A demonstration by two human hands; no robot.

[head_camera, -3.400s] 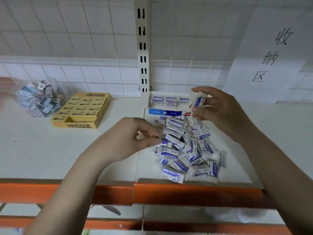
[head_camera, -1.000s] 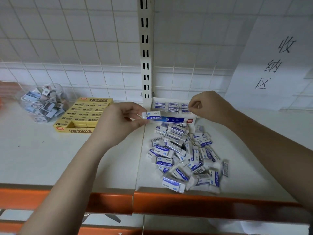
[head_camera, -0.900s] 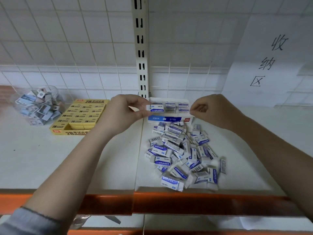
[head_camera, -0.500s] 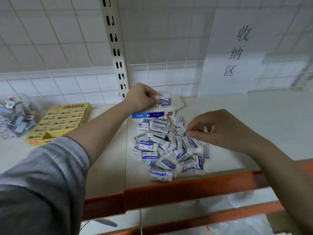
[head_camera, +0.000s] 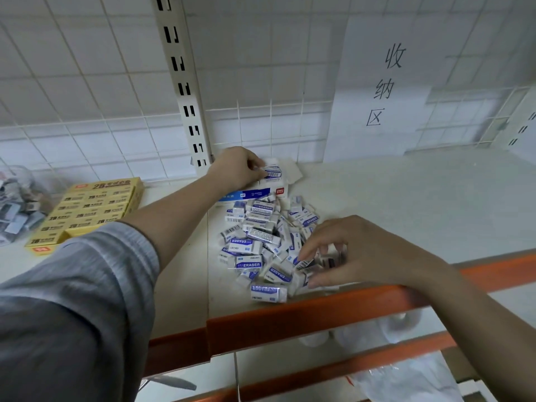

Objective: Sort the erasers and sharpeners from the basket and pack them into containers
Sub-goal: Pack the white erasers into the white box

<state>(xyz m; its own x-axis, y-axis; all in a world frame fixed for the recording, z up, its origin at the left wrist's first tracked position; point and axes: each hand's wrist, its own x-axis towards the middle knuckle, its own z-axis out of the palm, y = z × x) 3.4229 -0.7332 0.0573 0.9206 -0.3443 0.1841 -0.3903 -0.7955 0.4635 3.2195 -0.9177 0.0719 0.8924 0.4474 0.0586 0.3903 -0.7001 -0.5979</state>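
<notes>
A: Head view. Left hand (head_camera: 237,166)?
B: Pinched an eraser (head_camera: 272,172) over the white box (head_camera: 261,192) at the shelf's back.
A: Right hand (head_camera: 356,253)?
B: Fingers curled into the eraser pile (head_camera: 261,242); grasp not discernible.
A: Surroundings?
B: Yellow box (head_camera: 92,207) and clear jar (head_camera: 14,207) well left; slotted post (head_camera: 185,94) behind.

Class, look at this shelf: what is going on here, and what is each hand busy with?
A person is packing erasers into a box. The left hand holds an eraser at the open white box by the back wall. The right hand reaches into the loose pile of erasers, fingers spread over it. Many remain unpacked.
</notes>
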